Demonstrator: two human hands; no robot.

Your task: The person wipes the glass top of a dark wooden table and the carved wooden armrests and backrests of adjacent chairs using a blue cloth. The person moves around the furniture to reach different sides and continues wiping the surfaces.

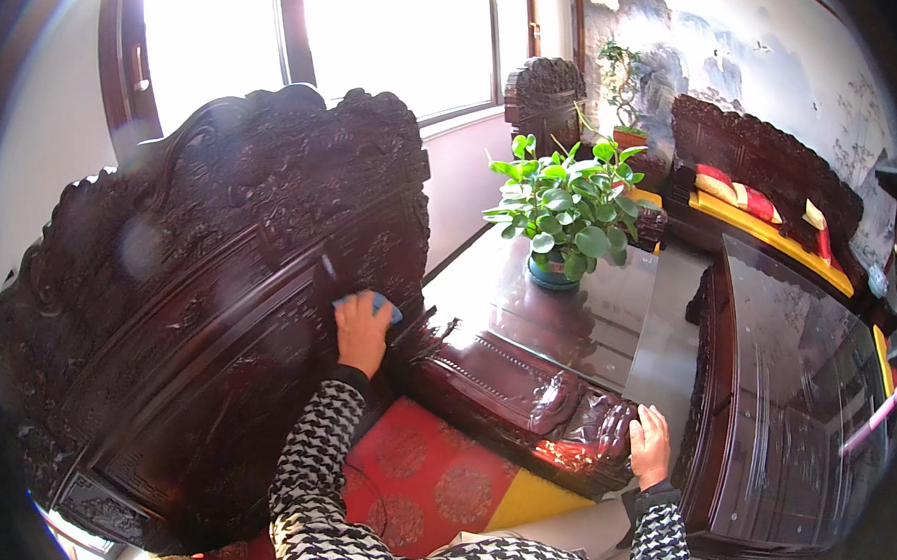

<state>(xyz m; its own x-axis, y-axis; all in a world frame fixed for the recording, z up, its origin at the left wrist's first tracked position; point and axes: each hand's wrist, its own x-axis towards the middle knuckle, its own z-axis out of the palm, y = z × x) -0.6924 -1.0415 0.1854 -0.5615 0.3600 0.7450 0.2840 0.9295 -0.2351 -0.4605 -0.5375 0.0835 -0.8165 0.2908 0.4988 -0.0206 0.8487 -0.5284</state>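
Note:
My left hand [362,332] presses a blue cloth [384,307] against the carved dark-wood backrest [217,305] of a large seat, near its right end. Part of the cloth is hidden under the fingers. My right hand [651,444] rests on the front end of the carved wooden armrest [529,396], with no object seen in it. Below, between my arms, lies a red seat cushion [426,461] with round patterns and a yellow edge [537,499]. A thin dark cord curves over the cushion.
Beyond the armrest, a leafy plant in a green pot [553,270] stands on a glass-topped side table [608,325]. A glass-topped low table [792,415] is at right. Farther back is a carved sofa [758,146] with cushions. A window [400,42] is behind the backrest.

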